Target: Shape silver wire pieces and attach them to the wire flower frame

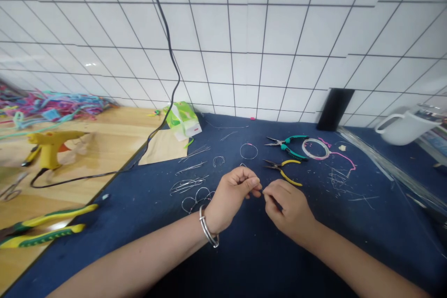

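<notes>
My left hand [234,193], with a silver bangle at the wrist, is closed in a pinch above the blue mat. My right hand [287,205] is pinched too, its fingertips almost meeting the left ones. Whatever lies between the fingers is too fine or too hidden to make out. A bit of bent wire [243,165] peeks out just past the left knuckles; I cannot tell if it is held. Beyond the hands lies a wire ring [249,151]. Yellow-handled pliers [291,162] rest close to the right hand, and looped wires [190,205] lie beside the left wrist.
Green-handled pliers [293,142], a wire coil [315,149] and wire scraps [337,179] lie right. Bundles of wire [188,185] lie left. A glue gun [52,146], large yellow-green pliers [49,226] and a tissue pack [183,118] stand farther left. A white mug [401,128] is far right.
</notes>
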The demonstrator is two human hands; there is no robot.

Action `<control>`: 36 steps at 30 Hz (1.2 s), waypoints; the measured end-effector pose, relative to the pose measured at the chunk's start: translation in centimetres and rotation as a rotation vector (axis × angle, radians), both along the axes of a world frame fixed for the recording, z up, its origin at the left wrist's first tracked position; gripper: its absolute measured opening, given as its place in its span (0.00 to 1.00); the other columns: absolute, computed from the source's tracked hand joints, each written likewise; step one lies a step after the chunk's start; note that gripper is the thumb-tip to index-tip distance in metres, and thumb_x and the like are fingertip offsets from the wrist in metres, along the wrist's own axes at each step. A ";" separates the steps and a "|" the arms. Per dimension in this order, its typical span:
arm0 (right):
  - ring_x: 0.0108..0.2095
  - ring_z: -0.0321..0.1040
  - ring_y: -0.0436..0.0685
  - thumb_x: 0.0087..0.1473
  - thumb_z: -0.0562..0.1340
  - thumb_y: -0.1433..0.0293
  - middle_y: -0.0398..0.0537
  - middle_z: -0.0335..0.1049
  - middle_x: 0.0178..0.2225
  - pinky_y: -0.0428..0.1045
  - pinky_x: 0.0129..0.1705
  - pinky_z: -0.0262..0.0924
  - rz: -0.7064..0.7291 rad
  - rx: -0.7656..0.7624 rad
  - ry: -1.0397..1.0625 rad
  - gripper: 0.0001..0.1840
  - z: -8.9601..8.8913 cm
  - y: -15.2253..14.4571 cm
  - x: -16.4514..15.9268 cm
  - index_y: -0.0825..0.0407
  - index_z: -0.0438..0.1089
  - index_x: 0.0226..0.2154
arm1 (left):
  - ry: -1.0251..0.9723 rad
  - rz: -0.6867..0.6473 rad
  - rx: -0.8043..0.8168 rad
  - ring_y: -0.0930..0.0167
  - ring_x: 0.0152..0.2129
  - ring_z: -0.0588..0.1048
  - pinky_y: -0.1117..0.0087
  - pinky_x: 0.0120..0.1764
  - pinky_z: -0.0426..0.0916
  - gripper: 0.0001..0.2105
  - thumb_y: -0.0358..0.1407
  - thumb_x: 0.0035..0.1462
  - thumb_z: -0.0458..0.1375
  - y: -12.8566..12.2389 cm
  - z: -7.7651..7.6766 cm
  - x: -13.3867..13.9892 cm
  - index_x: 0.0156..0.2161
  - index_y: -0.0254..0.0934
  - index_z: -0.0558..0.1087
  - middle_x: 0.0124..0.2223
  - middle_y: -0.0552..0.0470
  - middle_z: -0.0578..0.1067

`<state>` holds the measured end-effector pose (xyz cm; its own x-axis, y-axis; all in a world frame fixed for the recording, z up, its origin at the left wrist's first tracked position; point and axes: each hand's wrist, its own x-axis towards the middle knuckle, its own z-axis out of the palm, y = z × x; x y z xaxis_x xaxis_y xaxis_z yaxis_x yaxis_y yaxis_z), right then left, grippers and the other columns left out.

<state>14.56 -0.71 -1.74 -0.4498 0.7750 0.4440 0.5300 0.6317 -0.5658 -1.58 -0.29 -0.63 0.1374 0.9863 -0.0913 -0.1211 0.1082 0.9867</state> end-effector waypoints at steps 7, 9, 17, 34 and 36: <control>0.26 0.57 0.50 0.47 0.52 0.80 0.43 0.60 0.24 0.47 0.30 0.54 -0.003 0.008 0.008 0.09 0.2 0.1 0.1 0.52 0.63 0.24 | -0.161 -0.018 -0.068 0.76 0.23 0.71 0.77 0.25 0.58 0.05 0.34 0.53 0.57 0.0 0.0 0.2 0.30 0.33 0.67 0.28 0.52 0.73; 0.25 0.57 0.50 0.46 0.52 0.80 0.42 0.60 0.23 0.46 0.29 0.54 -0.007 -0.014 0.035 0.09 0.5 0.2 0.2 0.52 0.63 0.24 | -0.179 0.006 -0.053 0.77 0.23 0.71 0.78 0.24 0.58 0.05 0.34 0.52 0.58 0.1 0.1 0.1 0.30 0.33 0.68 0.28 0.53 0.73; 0.23 0.57 0.48 0.48 0.55 0.76 0.39 0.60 0.21 0.44 0.26 0.54 -0.043 -0.390 0.159 0.07 2.1 0.8 0.6 0.52 0.64 0.22 | -0.218 0.054 0.075 0.75 0.26 0.72 0.75 0.28 0.63 0.04 0.32 0.52 0.58 0.9 0.4 -0.3 0.33 0.33 0.71 0.33 0.49 0.76; 0.26 0.57 0.49 0.52 0.57 0.70 0.40 0.61 0.23 0.45 0.29 0.53 -0.201 -0.548 0.517 0.07 1.3 -0.5 -0.3 0.52 0.63 0.23 | 0.873 -0.082 1.466 0.62 0.43 0.73 0.66 0.36 0.72 0.07 0.26 0.50 0.58 -2.3 0.9 -0.2 0.37 0.34 0.73 0.39 0.43 0.78; 0.27 0.56 0.49 0.52 0.57 0.70 0.39 0.60 0.23 0.45 0.30 0.53 -0.191 -0.642 0.641 0.07 1.0 -0.8 -0.6 0.52 0.63 0.24 | 0.897 0.023 1.584 0.62 0.40 0.75 0.68 0.31 0.73 0.04 0.26 0.49 0.59 -2.3 0.9 0.3 0.33 0.31 0.73 0.36 0.43 0.79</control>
<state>13.97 -1.49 -0.70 -0.1059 0.9941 0.0233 0.0577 0.0295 -0.9979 -1.32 -2.56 0.29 0.5665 0.2060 0.7979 0.4566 -0.8845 -0.0959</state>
